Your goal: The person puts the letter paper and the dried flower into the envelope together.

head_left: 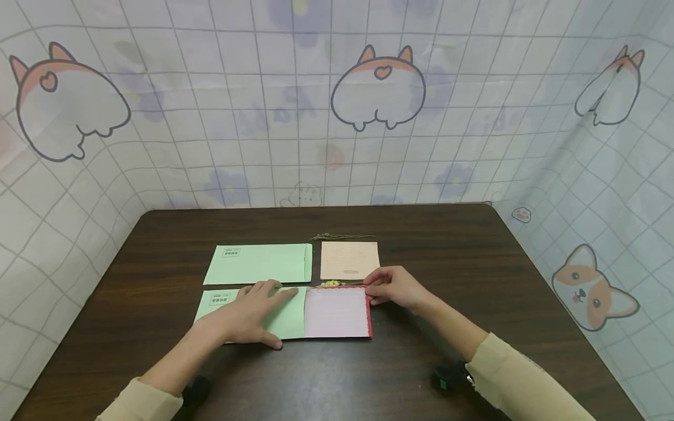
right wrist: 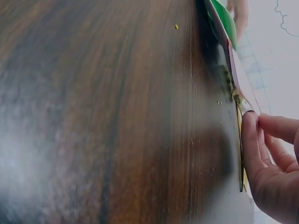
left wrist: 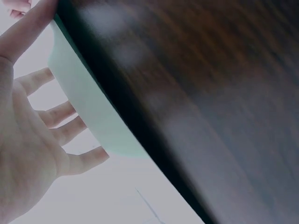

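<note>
My left hand lies with its fingers spread on the lower green envelope, the thumb near its front edge. From the envelope's right end sticks out a pale pink card with a red border. My right hand pinches the card's far right corner between thumb and fingers; the right wrist view shows this hand at the card's edge. Just behind the card lies a dried sprig with small yellow flowers, its stem close to the right fingers. The card's left part is hidden inside the envelope.
A second green envelope lies behind the first. To its right is a beige square card, with another dried sprig behind it. Tiny yellow bits dot the dark wooden table. Printed cloth hangs around the table.
</note>
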Motion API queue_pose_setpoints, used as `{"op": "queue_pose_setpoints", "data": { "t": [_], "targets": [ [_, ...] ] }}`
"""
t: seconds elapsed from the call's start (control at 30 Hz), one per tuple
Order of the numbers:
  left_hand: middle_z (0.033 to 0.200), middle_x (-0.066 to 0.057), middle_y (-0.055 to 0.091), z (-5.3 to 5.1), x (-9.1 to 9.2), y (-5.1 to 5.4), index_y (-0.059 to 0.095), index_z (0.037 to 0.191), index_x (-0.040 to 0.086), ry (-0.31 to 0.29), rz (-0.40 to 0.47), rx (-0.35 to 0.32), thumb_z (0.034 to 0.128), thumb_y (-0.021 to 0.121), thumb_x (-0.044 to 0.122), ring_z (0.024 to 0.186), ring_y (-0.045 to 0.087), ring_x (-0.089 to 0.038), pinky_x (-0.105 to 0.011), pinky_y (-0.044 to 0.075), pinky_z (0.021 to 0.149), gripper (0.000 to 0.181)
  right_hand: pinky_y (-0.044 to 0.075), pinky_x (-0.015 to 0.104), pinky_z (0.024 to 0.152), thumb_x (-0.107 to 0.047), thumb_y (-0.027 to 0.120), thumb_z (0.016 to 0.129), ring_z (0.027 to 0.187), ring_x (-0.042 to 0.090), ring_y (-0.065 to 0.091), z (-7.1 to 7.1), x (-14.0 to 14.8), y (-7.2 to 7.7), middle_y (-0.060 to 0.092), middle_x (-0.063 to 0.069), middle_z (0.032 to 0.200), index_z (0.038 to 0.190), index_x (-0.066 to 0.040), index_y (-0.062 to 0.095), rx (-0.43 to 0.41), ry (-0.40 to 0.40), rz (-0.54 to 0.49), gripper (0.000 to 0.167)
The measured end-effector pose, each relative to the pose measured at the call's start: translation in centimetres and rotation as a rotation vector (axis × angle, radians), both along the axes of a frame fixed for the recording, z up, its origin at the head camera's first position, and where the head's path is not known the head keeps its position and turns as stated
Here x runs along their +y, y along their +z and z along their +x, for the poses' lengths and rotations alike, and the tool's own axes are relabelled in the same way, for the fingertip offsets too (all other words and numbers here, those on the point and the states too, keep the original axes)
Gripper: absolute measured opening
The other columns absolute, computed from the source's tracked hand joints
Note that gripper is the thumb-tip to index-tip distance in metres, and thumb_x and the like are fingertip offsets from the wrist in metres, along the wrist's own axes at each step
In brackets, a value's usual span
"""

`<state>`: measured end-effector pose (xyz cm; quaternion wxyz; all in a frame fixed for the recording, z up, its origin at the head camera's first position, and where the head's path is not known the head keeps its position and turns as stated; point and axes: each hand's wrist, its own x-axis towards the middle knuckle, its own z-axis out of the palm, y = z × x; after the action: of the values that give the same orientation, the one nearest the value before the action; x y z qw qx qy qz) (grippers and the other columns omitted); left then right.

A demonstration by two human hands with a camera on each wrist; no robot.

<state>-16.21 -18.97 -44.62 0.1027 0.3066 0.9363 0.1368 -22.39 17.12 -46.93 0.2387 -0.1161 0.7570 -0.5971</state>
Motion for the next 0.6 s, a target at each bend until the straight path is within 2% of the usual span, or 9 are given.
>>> {"op": "queue_pose_setpoints", "data": {
  "t": [0.3,0.6],
  "targets": [
    [0.145,-0.017,0.042,0.0,0.1,-0.1,0.042,0.157,0.015,-0.006,-0.006,0.004,0.0745,0.090,0.049,0.133,0.042,-0.038,-0.067,0.034,0.101,0.102,0.061,0.041,0.076,-0.004,0.073,0.095,0.081,0.025,0.071,0.1,-0.7,-0.1,0.070,0.016,0.096,0.114,0.007,0.068,-0.045,-0.012,-0.031,0.022],
    [0.145,-0.017,0.042,0.0,0.3,0.2,0.041,0.158,0.015,-0.004,-0.010,-0.009,0.0754,0.090,0.047,0.133,0.041,-0.038,-0.066,0.033,0.103,0.101,0.061,0.041,0.079,-0.001,0.072,0.095,0.081,0.024,0.071,0.1,-1.3,-0.1,0.070,0.016,0.098,0.116,0.008,0.069,-0.080,-0.041,-0.057,0.023]
  ]
}}
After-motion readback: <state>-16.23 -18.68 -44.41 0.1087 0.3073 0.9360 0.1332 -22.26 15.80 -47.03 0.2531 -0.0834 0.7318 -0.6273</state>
